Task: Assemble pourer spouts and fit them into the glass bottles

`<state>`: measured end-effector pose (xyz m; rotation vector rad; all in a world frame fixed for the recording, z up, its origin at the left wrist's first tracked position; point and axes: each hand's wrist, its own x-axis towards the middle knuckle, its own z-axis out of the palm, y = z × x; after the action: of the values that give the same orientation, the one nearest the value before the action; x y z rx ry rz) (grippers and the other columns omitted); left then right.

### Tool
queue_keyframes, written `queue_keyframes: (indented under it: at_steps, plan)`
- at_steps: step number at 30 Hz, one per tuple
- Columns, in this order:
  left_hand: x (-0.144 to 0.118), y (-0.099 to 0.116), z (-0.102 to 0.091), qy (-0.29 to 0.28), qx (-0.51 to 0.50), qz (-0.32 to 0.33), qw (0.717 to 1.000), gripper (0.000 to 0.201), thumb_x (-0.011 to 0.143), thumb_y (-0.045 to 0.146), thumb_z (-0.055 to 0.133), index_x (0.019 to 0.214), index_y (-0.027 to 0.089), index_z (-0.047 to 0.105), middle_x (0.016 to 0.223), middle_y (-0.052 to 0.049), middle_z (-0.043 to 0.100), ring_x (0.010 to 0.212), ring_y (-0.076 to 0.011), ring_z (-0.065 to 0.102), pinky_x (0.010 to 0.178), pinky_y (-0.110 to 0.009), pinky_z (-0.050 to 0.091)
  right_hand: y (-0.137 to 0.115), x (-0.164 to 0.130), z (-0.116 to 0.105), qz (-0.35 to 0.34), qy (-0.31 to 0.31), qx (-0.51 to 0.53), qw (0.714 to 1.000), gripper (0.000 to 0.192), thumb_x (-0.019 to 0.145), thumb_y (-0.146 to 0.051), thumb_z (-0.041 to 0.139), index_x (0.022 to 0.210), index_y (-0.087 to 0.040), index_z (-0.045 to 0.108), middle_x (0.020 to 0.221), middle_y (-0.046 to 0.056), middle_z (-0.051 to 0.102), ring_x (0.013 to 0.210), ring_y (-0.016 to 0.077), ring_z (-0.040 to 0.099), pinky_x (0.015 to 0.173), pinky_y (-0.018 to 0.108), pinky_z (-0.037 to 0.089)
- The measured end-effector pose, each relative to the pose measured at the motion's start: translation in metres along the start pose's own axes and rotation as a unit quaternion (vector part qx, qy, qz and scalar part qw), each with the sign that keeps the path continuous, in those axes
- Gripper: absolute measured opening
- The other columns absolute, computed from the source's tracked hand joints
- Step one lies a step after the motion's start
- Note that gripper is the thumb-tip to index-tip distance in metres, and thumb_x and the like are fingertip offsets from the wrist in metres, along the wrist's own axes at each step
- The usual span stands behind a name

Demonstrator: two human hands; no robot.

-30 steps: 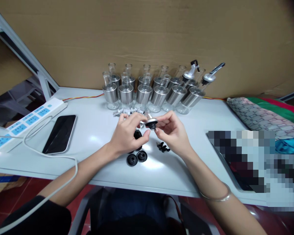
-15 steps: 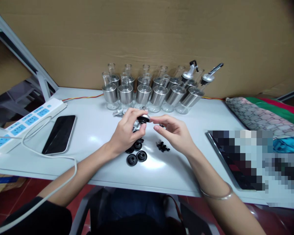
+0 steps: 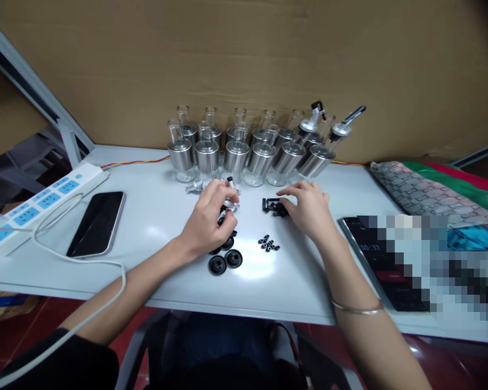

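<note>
My left hand is closed, thumb and fingers pinching a bottle pourer cap with a silver top; its lower part is mostly hidden. Silver pourer parts lie on the table just behind that hand. Over a small pile of black plastic levers is my right hand, thumb and forefinger apart and nothing seen in its grip. Small black rings lie scattered nearer me. Black round stoppers lie below my left hand, some partly covered by it.
Two rows of glass bottles with steel sleeves stand at the back; two at the right carry pourers. A power strip, a phone and a white cable are at left. A tablet-like device and folded cloth are at right.
My right hand has moved right, away from the pourer cap, to the black levers. The cap in my left hand has tilted and come slightly lower, showing its silver top.
</note>
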<state>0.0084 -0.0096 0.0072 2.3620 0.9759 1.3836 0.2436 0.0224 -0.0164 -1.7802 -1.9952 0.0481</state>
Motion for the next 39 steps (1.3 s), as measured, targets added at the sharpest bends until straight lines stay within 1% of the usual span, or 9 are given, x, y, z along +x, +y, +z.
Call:
queue_keyframes:
  at_steps: [7,11,16,20,22,24,28,33,39]
  plan:
    - [0.0,0.001,-0.001,-0.055,0.034,0.024,0.998,0.009,0.072,0.011,0.038,0.077,0.018,0.04,0.077,-0.003,0.049,0.075,-0.0173,0.045,0.069,-0.033,0.032,-0.001,0.006,0.007,0.034,-0.045,-0.057,0.997,0.021,0.084,-0.019,0.054,0.086,-0.02,0.074,0.095,0.011,0.067,0.098,0.0319,0.051,0.077,0.047,0.035]
    - [-0.001,0.002,0.001,-0.058,0.039,0.018,0.997,0.005,0.077,0.014,0.041,0.081,0.018,0.041,0.078,-0.002,0.051,0.074,-0.0159,0.047,0.069,-0.032,0.034,-0.003,0.007,0.005,0.047,-0.042,-0.074,0.995,0.02,0.083,-0.018,0.054,0.082,-0.018,0.074,0.096,0.012,0.067,0.1,0.0318,0.051,0.079,0.047,0.036]
    - [-0.004,0.0,0.004,-0.043,0.035,-0.003,0.998,0.017,0.078,0.012,0.045,0.093,0.018,0.041,0.084,-0.001,0.055,0.069,-0.0123,0.049,0.067,-0.027,0.038,-0.003,0.007,0.008,0.042,-0.047,-0.067,0.996,0.02,0.083,-0.018,0.053,0.08,-0.018,0.073,0.095,0.012,0.067,0.099,0.0323,0.051,0.077,0.047,0.036]
    - [-0.006,-0.001,0.006,-0.049,0.019,-0.032,0.998,0.026,0.081,0.012,0.047,0.106,0.018,0.041,0.086,-0.001,0.055,0.071,-0.0114,0.051,0.067,-0.024,0.041,-0.004,0.009,0.006,0.043,-0.011,-0.037,0.998,0.017,0.081,-0.018,0.053,0.076,-0.016,0.069,0.092,0.014,0.066,0.098,0.0326,0.052,0.078,0.046,0.036]
    - [-0.006,-0.002,0.007,-0.049,0.012,-0.045,0.998,0.034,0.081,0.013,0.048,0.114,0.018,0.039,0.086,-0.001,0.054,0.073,-0.0113,0.052,0.066,-0.023,0.041,-0.009,0.008,0.002,0.052,0.03,0.049,0.997,0.013,0.081,-0.019,0.053,0.077,-0.016,0.066,0.089,0.013,0.067,0.092,0.0291,0.056,0.077,0.043,0.038]
    - [-0.006,-0.003,0.007,-0.05,0.004,-0.053,0.997,0.039,0.082,0.013,0.049,0.119,0.019,0.038,0.084,0.0,0.053,0.073,-0.0106,0.053,0.065,-0.022,0.041,-0.019,0.006,-0.002,0.06,0.045,0.205,0.976,0.01,0.081,-0.022,0.054,0.079,-0.016,0.061,0.082,0.01,0.067,0.08,0.0228,0.06,0.074,0.038,0.042]
    - [-0.005,-0.006,0.008,-0.051,-0.012,-0.051,0.997,0.041,0.084,0.014,0.049,0.123,0.019,0.037,0.079,0.003,0.05,0.069,-0.009,0.052,0.065,-0.02,0.041,-0.045,-0.006,-0.007,0.055,-0.027,0.48,0.875,0.015,0.079,-0.033,0.06,0.077,-0.018,0.057,0.07,0.003,0.066,0.063,0.0142,0.058,0.062,0.029,0.044]
    - [-0.005,-0.006,0.008,-0.042,-0.019,-0.052,0.998,0.04,0.085,0.013,0.051,0.123,0.019,0.039,0.075,0.004,0.049,0.066,-0.0077,0.051,0.061,-0.018,0.041,-0.064,-0.017,-0.01,0.058,-0.092,0.57,0.814,0.024,0.071,-0.039,0.072,0.071,-0.018,0.059,0.061,-0.001,0.063,0.06,0.0116,0.057,0.061,0.027,0.046]
    - [-0.006,-0.006,0.008,-0.029,0.025,-0.037,0.999,0.035,0.087,0.015,0.05,0.121,0.018,0.043,0.078,0.002,0.052,0.068,-0.0082,0.053,0.063,-0.017,0.043,-0.067,-0.019,-0.01,0.073,-0.134,0.599,0.786,0.029,0.066,-0.04,0.077,0.066,-0.018,0.06,0.062,0.0,0.066,0.061,0.012,0.061,0.065,0.028,0.049]
